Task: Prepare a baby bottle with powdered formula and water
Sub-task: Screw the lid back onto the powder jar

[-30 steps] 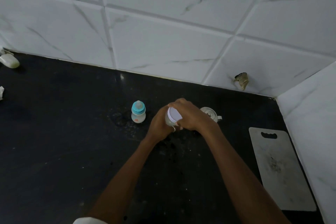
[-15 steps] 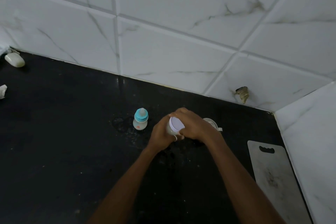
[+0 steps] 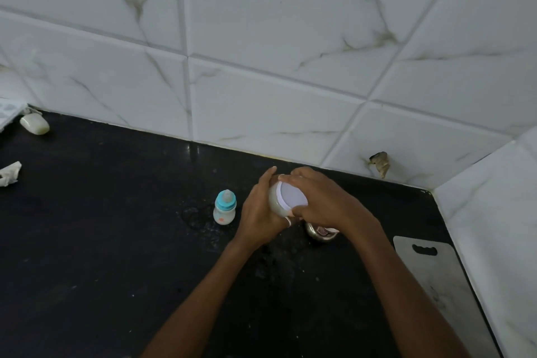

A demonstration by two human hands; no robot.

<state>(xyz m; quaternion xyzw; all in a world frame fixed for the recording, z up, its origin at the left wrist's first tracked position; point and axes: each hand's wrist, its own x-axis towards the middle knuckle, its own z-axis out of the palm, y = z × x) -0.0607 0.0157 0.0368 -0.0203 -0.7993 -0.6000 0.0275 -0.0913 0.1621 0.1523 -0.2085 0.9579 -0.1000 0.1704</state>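
A small baby bottle [image 3: 224, 209] with a blue collar and teat stands upright on the black counter [image 3: 101, 241]. To its right I hold a pale jar [image 3: 275, 201] tilted toward me. My left hand [image 3: 261, 212] wraps its body, and my right hand [image 3: 322, 200] grips the rim of its white lid [image 3: 292, 194]. The jar's contents are hidden. A small metal cup [image 3: 321, 234] sits on the counter under my right wrist, mostly covered.
A grey cutting board [image 3: 441, 285] lies at the right along the side wall. A bar of soap [image 3: 35, 123] and crumpled paper [image 3: 10, 173] sit at the far left. White marble tiles [image 3: 261, 52] back the counter.
The camera view has tilted up, so everything sits lower in the frame. Both hands stay on the jar, and my left fingers have shifted higher around it.
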